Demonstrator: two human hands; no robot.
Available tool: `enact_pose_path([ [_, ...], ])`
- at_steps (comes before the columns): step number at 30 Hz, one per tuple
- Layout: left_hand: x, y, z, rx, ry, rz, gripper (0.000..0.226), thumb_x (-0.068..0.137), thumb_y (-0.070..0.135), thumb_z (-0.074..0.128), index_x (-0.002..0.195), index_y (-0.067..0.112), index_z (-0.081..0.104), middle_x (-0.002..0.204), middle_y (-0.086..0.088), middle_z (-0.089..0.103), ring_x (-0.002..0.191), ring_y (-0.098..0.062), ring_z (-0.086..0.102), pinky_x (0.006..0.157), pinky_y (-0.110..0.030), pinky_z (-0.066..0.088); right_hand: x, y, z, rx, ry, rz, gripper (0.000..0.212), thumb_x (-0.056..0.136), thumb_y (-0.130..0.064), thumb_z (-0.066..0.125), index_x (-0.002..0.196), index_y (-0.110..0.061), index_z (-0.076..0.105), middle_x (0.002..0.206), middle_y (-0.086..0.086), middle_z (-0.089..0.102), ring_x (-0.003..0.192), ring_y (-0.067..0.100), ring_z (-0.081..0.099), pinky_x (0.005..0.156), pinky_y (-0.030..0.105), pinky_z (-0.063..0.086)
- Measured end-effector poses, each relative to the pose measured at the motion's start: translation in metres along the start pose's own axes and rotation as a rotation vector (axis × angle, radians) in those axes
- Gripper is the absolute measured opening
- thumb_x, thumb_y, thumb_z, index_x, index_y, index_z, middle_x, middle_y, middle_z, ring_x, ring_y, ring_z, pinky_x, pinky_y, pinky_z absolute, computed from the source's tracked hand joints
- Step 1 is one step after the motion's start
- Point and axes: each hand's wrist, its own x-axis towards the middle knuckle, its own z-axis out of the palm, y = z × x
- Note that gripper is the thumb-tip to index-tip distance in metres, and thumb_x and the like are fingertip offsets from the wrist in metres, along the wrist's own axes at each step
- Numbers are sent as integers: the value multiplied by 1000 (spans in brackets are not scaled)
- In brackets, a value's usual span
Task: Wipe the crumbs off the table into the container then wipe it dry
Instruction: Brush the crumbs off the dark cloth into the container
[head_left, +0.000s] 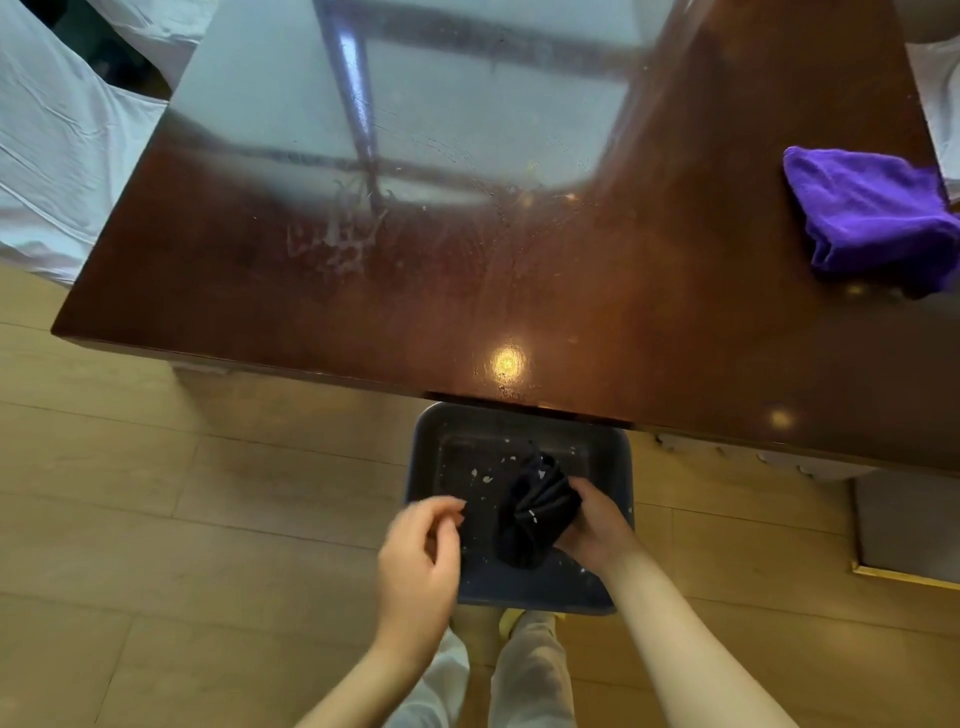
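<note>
A dark rectangular container (447, 431) sits on the floor below the near edge of the glossy brown table (571, 312). Several pale crumbs lie scattered on its bottom. My right hand (597, 525) grips a bunched black cloth (535, 512) over the container; a few crumbs cling to the cloth. My left hand (415, 551) hovers at the container's left rim with fingers loosely curled and nothing in them. A wet smear (337, 239) marks the tabletop left of centre. A folded purple cloth (872, 218) lies on the table's right side.
White fabric-covered seats (57, 156) stand left of the table, and another shows at the far right edge. The floor is light wood planks (156, 519). My legs and feet are just behind the container. A pale cabinet base (909, 525) stands under the table at right.
</note>
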Motion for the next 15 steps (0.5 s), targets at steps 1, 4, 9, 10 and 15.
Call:
enact_pose_path([
  [1,-1,-13,13,25,-89,-264,23,90,14,51,105,28,60,105,0,66,101,-18,61,86,-25,47,-1,1,1,18,-29,14,33,95,-24,38,114,-6,60,109,19,69,99,32,65,73,41,54],
  [4,6,-34,42,-145,-473,-848,47,91,38,51,129,11,47,122,-13,59,111,-28,57,90,-37,49,-4,5,1,57,-110,34,34,95,-23,38,111,-5,62,106,18,70,97,31,68,72,39,57],
  [9,22,-42,55,-759,-370,-998,25,87,14,58,111,9,55,108,-18,66,97,-32,65,76,-39,57,-1,3,-5,-34,-101,-7,31,95,-24,44,115,-7,61,114,17,67,104,30,65,79,40,55],
  [10,24,-42,57,-742,-332,-946,21,86,9,58,107,10,56,104,-16,66,95,-30,65,71,-36,58,1,3,-7,-88,-64,-21,31,96,-24,44,117,-7,60,113,16,67,103,29,65,79,39,55],
  [15,26,-39,55,-310,-261,-629,15,84,14,56,86,28,57,93,-3,68,87,-18,63,64,-25,48,6,7,-11,-334,48,-17,26,94,-33,47,109,-15,59,94,9,74,90,24,70,83,42,56],
])
